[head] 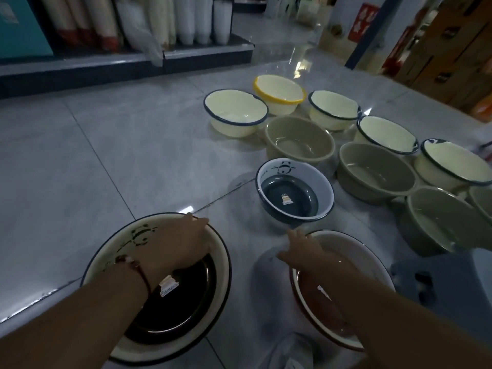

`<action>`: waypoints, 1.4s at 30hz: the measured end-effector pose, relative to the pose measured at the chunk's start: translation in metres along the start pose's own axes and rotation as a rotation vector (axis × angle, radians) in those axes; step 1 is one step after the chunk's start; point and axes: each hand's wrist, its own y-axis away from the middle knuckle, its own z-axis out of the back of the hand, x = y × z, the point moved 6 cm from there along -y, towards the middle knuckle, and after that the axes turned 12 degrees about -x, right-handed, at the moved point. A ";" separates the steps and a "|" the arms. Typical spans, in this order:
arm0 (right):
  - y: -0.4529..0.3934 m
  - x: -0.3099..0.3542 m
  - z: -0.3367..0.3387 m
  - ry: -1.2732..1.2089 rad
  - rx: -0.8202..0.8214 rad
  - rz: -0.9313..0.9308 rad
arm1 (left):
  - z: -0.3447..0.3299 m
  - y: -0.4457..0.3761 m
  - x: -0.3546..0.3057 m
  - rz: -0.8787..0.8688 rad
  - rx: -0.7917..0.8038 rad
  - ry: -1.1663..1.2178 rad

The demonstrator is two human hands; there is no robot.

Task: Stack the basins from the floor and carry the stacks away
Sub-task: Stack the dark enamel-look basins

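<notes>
Two basins lie nearest me on the floor. My left hand [175, 243] grips the far rim of a white basin with a dark bottom and a panda print [127, 339]. My right hand [306, 254] holds the far rim of a white basin with a reddish bottom [372, 267]. Just beyond them stands a smaller blue basin with a panda print [292, 194]. Further back sit several cream basins with dark rims [235, 113], one with a yellow rim [279, 93], and several grey-green basins [299, 138].
A dark shelf base [80, 67] with rolled goods and stacked white cups runs along the far left. Cardboard boxes [447, 49] stand at the far right. A grey plastic stool [447, 283] is close on my right. Glossy grey floor tiles [80, 169] stretch to the left.
</notes>
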 end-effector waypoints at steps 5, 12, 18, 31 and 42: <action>-0.061 0.015 -0.036 -0.181 0.017 -0.081 | -0.016 -0.032 0.000 0.040 0.066 0.037; -0.153 0.004 -0.064 -0.189 0.027 -0.194 | -0.040 -0.056 -0.004 0.043 0.105 0.022; -0.191 -0.005 -0.091 -0.143 0.099 -0.238 | -0.046 -0.045 0.003 -0.014 0.150 0.030; -0.111 0.002 -0.127 -1.205 0.064 -0.902 | -0.049 -0.038 0.008 0.040 0.283 0.046; -0.117 0.022 -0.088 -1.864 0.088 -1.243 | -0.031 -0.021 0.018 0.075 0.301 0.068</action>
